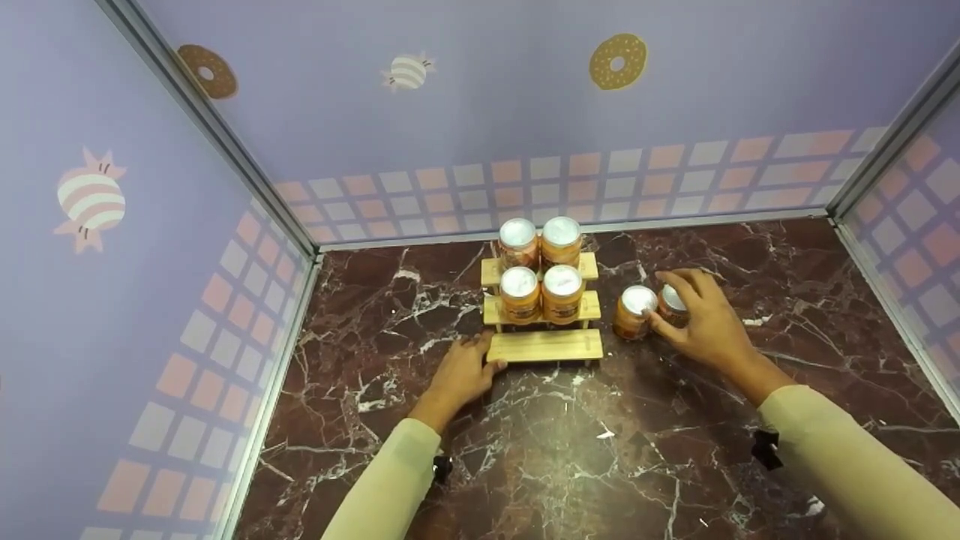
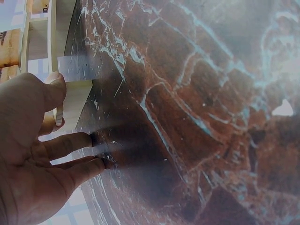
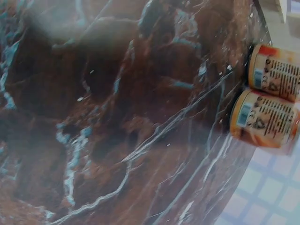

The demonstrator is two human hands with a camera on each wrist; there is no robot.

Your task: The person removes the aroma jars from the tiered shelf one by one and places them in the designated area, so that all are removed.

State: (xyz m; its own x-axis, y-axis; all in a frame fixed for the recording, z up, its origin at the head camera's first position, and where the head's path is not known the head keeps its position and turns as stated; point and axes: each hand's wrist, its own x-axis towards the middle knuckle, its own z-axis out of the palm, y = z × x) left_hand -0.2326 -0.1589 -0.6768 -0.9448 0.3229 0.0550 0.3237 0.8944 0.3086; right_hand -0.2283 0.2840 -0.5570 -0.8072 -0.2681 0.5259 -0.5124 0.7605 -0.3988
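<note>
A three-step wooden display stand (image 1: pixel 544 346) bears two cans with orange labels and silver tops on its top step and two more, such as this can (image 1: pixel 562 294), on its middle step. My left hand (image 1: pixel 459 373) pinches the left end of the lowest step between thumb and index finger; its other fingers reach down to the tabletop in the left wrist view. Right of the stand, two similar cans stand side by side, a left can (image 1: pixel 634 319) and a right can (image 1: pixel 673 309). My right hand (image 1: pixel 705 322) arches its spread thumb and fingers about the right can, partly hiding it.
Dark red marbled tabletop (image 1: pixel 555 450) lies under everything. Lilac panels with printed sweets and checks, including the back panel (image 1: pixel 495 105), enclose the left, back and right sides. Small white scraps, such as this scrap (image 1: pixel 605 434), dot the surface.
</note>
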